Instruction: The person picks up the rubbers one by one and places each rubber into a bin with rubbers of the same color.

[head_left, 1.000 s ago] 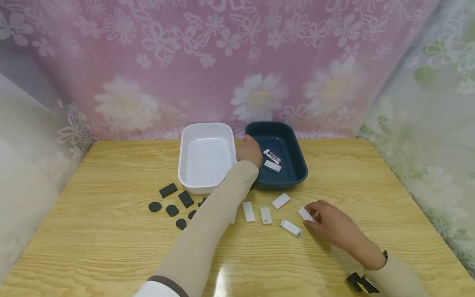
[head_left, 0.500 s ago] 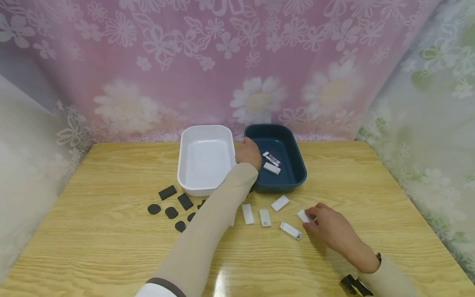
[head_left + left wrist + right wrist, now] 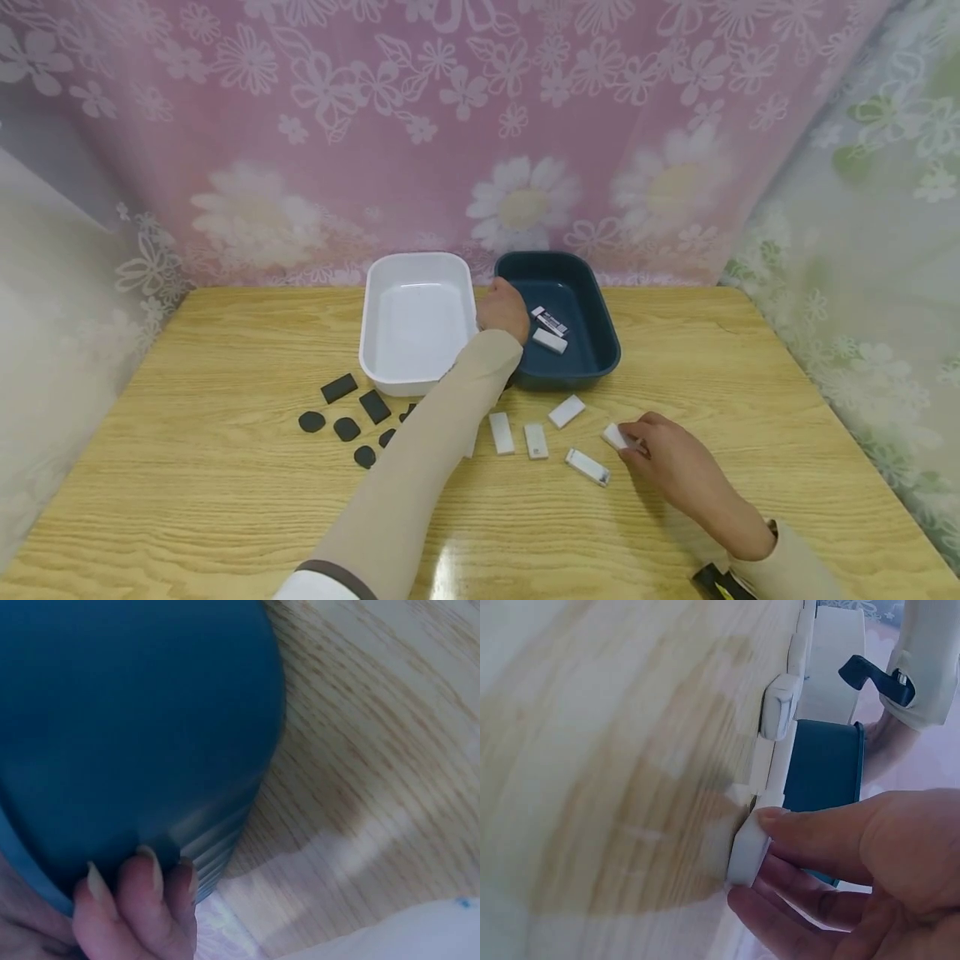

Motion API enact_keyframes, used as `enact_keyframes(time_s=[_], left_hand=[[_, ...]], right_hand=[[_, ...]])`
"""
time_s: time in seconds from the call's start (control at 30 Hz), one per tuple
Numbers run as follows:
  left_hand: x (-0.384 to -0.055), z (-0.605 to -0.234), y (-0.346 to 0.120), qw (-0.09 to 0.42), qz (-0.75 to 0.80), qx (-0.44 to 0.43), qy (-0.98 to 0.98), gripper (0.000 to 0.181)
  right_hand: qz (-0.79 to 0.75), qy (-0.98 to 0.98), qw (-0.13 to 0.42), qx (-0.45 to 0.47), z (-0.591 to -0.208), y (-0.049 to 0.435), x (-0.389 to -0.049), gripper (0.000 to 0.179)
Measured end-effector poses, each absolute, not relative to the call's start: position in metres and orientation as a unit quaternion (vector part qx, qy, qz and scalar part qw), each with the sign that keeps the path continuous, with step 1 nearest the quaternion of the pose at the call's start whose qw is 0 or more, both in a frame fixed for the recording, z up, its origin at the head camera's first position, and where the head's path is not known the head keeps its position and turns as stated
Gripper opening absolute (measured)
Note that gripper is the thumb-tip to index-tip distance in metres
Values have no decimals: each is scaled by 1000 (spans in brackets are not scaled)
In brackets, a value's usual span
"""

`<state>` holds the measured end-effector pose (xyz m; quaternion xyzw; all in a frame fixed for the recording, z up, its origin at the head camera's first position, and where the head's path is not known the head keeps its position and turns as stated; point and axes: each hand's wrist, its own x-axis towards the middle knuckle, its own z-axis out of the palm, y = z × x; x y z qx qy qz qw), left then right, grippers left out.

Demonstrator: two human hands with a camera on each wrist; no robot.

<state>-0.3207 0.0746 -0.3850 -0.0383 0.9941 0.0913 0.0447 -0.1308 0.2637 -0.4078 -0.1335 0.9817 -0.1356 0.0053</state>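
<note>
My left hand [image 3: 504, 310] grips the left rim of the dark blue basin [image 3: 609, 342]. In the left wrist view its curled fingers [image 3: 154, 900] press against the basin's outer wall. Two white erasers lie inside that basin, one with a printed sleeve [image 3: 553, 322] and one plain [image 3: 550, 340]. On the right, my right hand [image 3: 678, 467] pinches a white eraser [image 3: 613, 436] between thumb and fingers, at the table top; the right wrist view shows this eraser [image 3: 748, 851] held by its sides.
A white basin [image 3: 420, 382] stands left of the blue one. Several white erasers [image 3: 587, 467] lie in front of the blue basin. Several flat black pieces [image 3: 347, 429], some rectangular and some rounded, lie front-left. The left forearm [image 3: 442, 442] hides part of both groups. A floral curtain [image 3: 450, 167] hangs behind.
The view has tilted slightly. My right hand stays at the same white eraser with small finger shifts, and my left hand keeps its grip on the blue basin.
</note>
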Motion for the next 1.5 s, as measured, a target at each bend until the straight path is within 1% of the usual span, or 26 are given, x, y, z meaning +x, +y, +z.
enact_keyframes(time_s=[0.17,0.27,0.43,0.63,0.7,0.77,0.97,1.1,1.3,1.5], left_hand=[[-320,-384,74,50,89,-39,994,52],[-320,-384,74,47,89,-36,994,51],[-319,-383,73,44,84,-31,995,54],[-320,-384,73,44,93,-39,994,54],[-320,-386,74,41,92,-43,994,54],[-320,-387,74,39,91,-44,994,54],[-323,-386,75,43,92,-43,994,53],[-324,-385,75,40,98,-47,993,50],[-323,-385,77,45,107,-57,992,49],[-323,-385,76,46,92,-54,993,53]], right_hand=[[-180,977,26,-112,-403,265,-131,28],[-223,969,23,-107,-394,266,-131,27],[-276,953,-21,-123,-377,266,-136,25],[-298,938,-101,-148,-367,263,-156,22],[-301,934,-113,-154,-364,261,-165,22],[-304,933,-115,-154,-362,259,-174,22],[-303,934,-100,-162,-359,248,-203,20],[-282,938,-79,-186,-360,238,-220,19],[-235,947,-25,-216,-368,230,-242,19],[-216,942,34,-253,-375,224,-262,16]])
